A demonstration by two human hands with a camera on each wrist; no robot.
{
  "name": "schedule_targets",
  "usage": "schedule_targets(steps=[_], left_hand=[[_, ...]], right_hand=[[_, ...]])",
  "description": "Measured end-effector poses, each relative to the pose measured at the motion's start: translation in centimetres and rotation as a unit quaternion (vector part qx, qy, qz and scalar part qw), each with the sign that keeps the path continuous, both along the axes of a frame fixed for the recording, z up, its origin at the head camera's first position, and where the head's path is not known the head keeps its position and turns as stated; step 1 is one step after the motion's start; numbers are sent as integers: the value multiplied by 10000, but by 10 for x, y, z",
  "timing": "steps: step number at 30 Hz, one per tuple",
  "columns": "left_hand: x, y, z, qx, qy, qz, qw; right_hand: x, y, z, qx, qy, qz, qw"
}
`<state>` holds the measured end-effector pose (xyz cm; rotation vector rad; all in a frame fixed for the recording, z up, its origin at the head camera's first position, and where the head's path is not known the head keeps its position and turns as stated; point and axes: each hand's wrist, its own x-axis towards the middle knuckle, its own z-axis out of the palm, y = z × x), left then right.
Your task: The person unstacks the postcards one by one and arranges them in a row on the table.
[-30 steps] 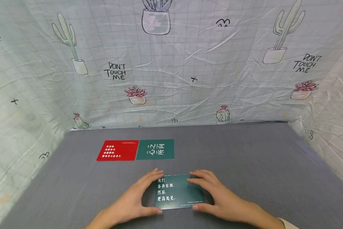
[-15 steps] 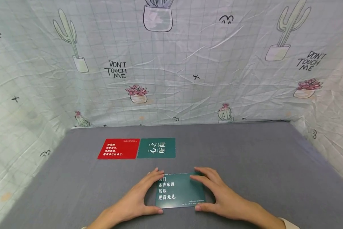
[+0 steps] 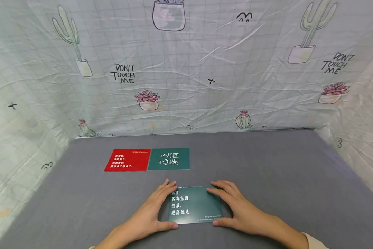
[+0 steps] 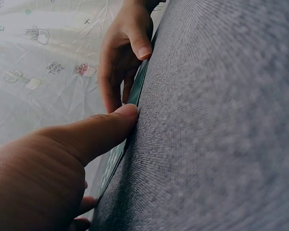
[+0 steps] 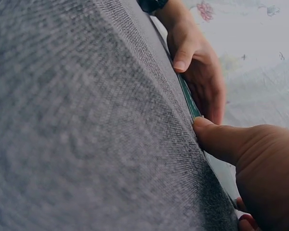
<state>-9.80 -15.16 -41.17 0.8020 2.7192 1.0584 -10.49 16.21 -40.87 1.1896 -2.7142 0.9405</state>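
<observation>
A dark green card (image 3: 198, 204) with white Chinese lettering lies on the grey cloth in front of the person. The left hand (image 3: 149, 212) holds its left end, thumb at the near edge and fingertips by the far left corner. At the other end, the right hand (image 3: 242, 211) spans the card the same way, its index fingertip overlapping the green face. Both wrist views show the card edge-on, low against the cloth; in the left one, the left thumb (image 4: 127, 110) meets its edge. Farther back lie a red card (image 3: 128, 160) and another green card (image 3: 169, 159), side by side.
Grey cloth (image 3: 267, 166) covers the table top. A pale curtain (image 3: 192, 69) printed with cacti and "DON'T TOUCH ME" hangs along the back and both sides.
The right hand has slid slightly right along the near green card's edges. The left hand keeps its place on the card. The head view has shifted a little; the two far cards lie as before.
</observation>
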Motion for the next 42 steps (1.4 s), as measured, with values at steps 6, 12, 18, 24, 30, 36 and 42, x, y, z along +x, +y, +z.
schedule_targets(steps=[6,12,18,24,30,36,42], left_hand=[[1,-1,-1,16,148,-11,9999],[1,-1,-2,75,164,27,9998],[2,-1,-3,95,242,90,9996],[2,0,-1,140,170,96,9997],[2,1,1,196,134,52,9997],[2,1,1,228,527,-118,9983],[2,1,0,266,492,-54,9984]], right_hand=[[0,-1,-1,-58,44,36,10000],[1,-2,0,-34,148,1,9999],[3,-3,0,42,53,-25,10000],[4,-2,0,74,73,-41,9999],[5,-3,0,105,63,-73,9999],[5,-3,0,121,29,-95,9999],[5,-3,0,107,103,-31,9999]])
